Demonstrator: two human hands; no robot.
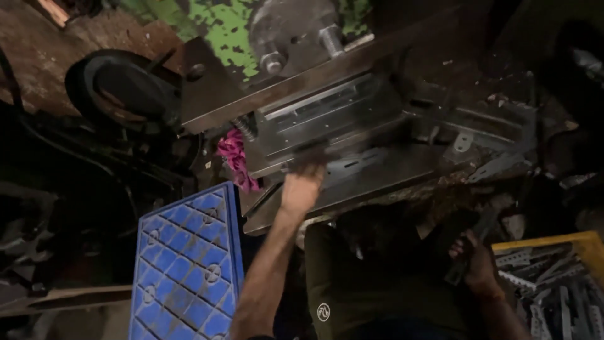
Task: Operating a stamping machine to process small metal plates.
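The left hand (301,186) reaches up to the grey steel press bed (352,126), fingers curled onto a blurred slotted metal strip (343,165) lying there. The right hand (475,261) is clenched around a grey perforated metal bracket (467,255) beside the yellow plastic crate (566,242) of similar brackets. A blue plastic crate (185,264) stands left.

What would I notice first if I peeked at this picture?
Probably the bright blue crate at the lower left, and the pink rag hanging by the grey press in the middle. The left hand reaches up to the metal strips on the press, while the right hand holds a metal strip beside a yellow bin of more strips at the lower right.
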